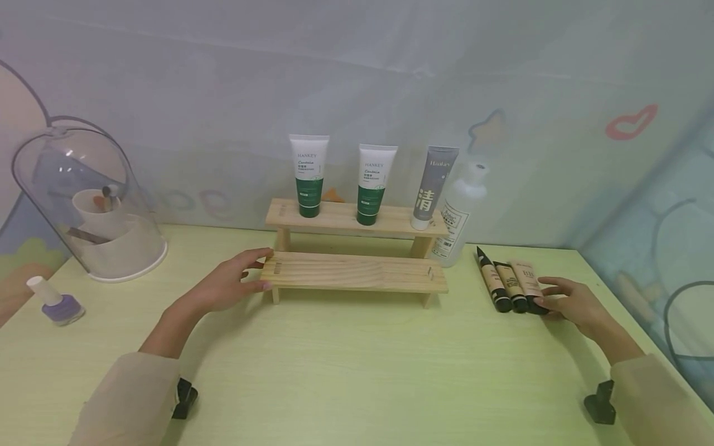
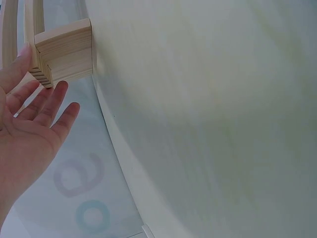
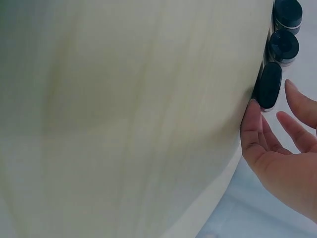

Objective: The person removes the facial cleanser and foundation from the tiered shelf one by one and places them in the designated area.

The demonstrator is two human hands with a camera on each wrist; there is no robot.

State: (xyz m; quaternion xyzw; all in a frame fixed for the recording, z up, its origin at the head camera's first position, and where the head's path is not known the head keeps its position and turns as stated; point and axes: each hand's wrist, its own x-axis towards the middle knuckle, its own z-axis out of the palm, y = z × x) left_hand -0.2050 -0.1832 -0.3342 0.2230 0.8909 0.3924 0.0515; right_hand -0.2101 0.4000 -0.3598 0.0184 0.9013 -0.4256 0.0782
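Observation:
A two-tier wooden display rack point(image 1: 357, 272) stands mid-table. My left hand point(image 1: 231, 282) grips the left end of its lower board, thumb at the front corner and forefinger at the back; the other fingers spread loosely in the left wrist view. On the upper board stand two white-and-green tubes point(image 1: 308, 176) and a grey tube point(image 1: 435, 186). At the right, my right hand point(image 1: 577, 303) is beside a beige BB cream tube point(image 1: 526, 279), fingers parted around its black cap point(image 3: 270, 85). Two slimmer black-capped tubes point(image 1: 510, 282) lie alongside it.
Behind the rack's right end leans a clear white-labelled bottle point(image 1: 458, 214). A clear domed case point(image 1: 89, 210) with brushes inside stands at the left, and a purple nail polish bottle point(image 1: 62, 308) near it. A printed cloth wall point(image 1: 357, 80) backs the table.

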